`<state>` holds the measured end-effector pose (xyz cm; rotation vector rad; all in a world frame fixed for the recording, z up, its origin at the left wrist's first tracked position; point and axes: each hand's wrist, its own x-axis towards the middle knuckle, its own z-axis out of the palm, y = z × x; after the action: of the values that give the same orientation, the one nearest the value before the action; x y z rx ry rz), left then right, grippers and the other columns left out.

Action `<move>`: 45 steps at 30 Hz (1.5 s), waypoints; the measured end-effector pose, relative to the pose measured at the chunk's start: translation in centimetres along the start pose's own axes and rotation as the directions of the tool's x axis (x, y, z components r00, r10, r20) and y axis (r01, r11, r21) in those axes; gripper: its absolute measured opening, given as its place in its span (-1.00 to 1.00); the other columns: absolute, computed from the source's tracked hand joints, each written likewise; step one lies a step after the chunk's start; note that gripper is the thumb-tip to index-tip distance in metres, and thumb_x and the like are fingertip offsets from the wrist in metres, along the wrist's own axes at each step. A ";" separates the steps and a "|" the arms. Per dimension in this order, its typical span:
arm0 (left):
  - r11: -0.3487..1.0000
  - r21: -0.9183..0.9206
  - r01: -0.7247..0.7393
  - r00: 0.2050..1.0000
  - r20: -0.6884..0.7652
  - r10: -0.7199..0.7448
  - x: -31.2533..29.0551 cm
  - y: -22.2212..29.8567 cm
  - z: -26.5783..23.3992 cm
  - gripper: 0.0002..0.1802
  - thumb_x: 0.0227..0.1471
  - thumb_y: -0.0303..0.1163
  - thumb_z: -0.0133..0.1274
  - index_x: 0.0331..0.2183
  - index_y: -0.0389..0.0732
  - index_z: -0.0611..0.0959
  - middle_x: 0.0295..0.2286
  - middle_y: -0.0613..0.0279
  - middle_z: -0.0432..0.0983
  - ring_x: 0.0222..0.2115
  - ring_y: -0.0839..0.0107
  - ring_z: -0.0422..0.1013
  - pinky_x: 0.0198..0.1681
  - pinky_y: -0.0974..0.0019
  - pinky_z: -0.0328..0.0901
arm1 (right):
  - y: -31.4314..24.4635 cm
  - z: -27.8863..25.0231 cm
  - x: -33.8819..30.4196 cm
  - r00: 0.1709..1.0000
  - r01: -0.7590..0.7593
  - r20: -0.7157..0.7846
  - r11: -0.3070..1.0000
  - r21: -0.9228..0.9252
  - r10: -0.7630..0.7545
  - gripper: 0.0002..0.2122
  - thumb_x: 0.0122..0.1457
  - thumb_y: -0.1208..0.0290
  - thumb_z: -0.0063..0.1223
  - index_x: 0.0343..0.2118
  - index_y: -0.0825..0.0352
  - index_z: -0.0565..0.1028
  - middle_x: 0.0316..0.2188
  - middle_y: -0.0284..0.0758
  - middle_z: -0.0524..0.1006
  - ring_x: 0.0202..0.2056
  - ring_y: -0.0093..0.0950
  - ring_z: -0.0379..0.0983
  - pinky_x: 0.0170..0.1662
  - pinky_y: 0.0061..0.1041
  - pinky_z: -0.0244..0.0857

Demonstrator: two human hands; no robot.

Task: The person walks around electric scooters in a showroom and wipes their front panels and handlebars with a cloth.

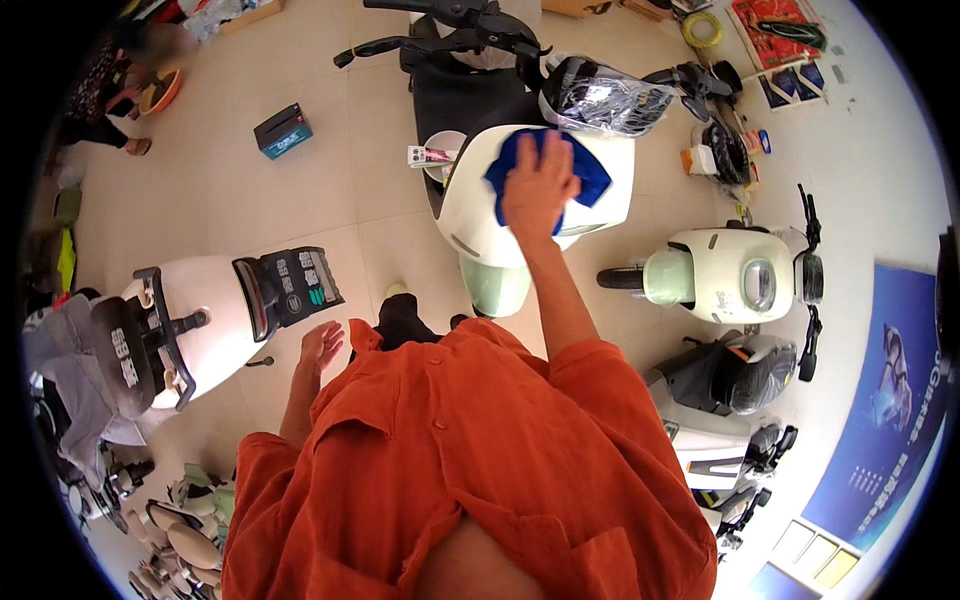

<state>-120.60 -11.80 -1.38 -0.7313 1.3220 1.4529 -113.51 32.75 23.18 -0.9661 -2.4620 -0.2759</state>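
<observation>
"Where's the cream scooter [475, 205]?"

"Straight ahead of the wearer, with a dark blue cloth [591, 183] spread on top."

"And the hands?"

"The right hand [540, 187] lies flat over the cloth, fingers extended, not clenched. The left hand [321, 345] hangs well apart, loosely open, apparently empty."

"Which step?"

"Wiping, I'd judge; the next stroke calls for even palm pressure."

The head camera looks steeply down, close above the orange shirt [470, 430], though shapes near the rim may mislead.
</observation>
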 end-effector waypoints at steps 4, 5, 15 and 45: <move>0.996 0.060 0.069 0.998 -0.002 -0.069 -0.9 0.6 1.0 -0.59 0.09 -0.19 -0.15 -0.08 -0.23 0.43 -0.07 0.18 0.36 -0.04 0.29 0.27 -0.02 0.23 0.18 | 1.2 -0.4 -0.9 0.831 0.520 0.176 0.849 0.091 -0.528 -0.68 -0.02 0.47 -0.10 -0.15 0.10 0.45 0.11 -0.41 0.22 0.17 -0.43 0.02 0.06 -0.33 -0.05; 0.986 0.131 0.104 0.992 0.058 -0.113 -1.5 1.2 1.1 -0.53 0.09 -0.10 -0.16 -0.07 -0.23 0.42 -0.05 0.17 0.34 -0.01 0.27 0.22 0.00 0.20 0.14 | 2.3 -0.9 -0.9 0.805 0.527 0.225 0.836 0.151 -0.548 -0.67 -0.03 0.47 -0.10 -0.14 0.08 0.45 0.11 -0.43 0.22 0.17 -0.43 0.03 0.05 -0.32 -0.04; 0.961 0.221 -0.168 0.745 0.667 -0.023 -15.0 9.3 10.3 -0.42 0.02 -0.03 0.01 -0.07 -0.30 0.45 -0.16 0.18 0.42 -0.16 0.39 0.32 -0.02 0.29 0.14 | 8.2 0.4 -1.2 0.909 -0.411 -0.031 0.906 0.105 0.416 -0.54 -0.02 0.36 0.04 0.02 0.13 0.31 0.10 -0.27 0.21 0.12 -0.26 0.08 0.04 -0.13 -0.04; 0.620 0.734 -0.277 0.751 0.568 -0.337 -18.2 13.1 9.3 -0.56 0.10 -0.33 -0.05 0.00 -0.27 0.38 -0.11 0.14 0.39 -0.08 0.38 0.29 -0.09 0.34 0.29 | -2.0 5.3 -1.4 0.622 0.740 0.301 0.669 0.077 -0.723 -0.73 -0.03 0.44 -0.10 -0.21 0.23 0.47 0.07 -0.36 0.28 0.15 -0.41 0.08 0.10 -0.37 0.00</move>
<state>-125.31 -6.51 21.84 0.3690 1.1639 0.7804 -115.83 32.31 17.87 0.0787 -3.0510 -0.4875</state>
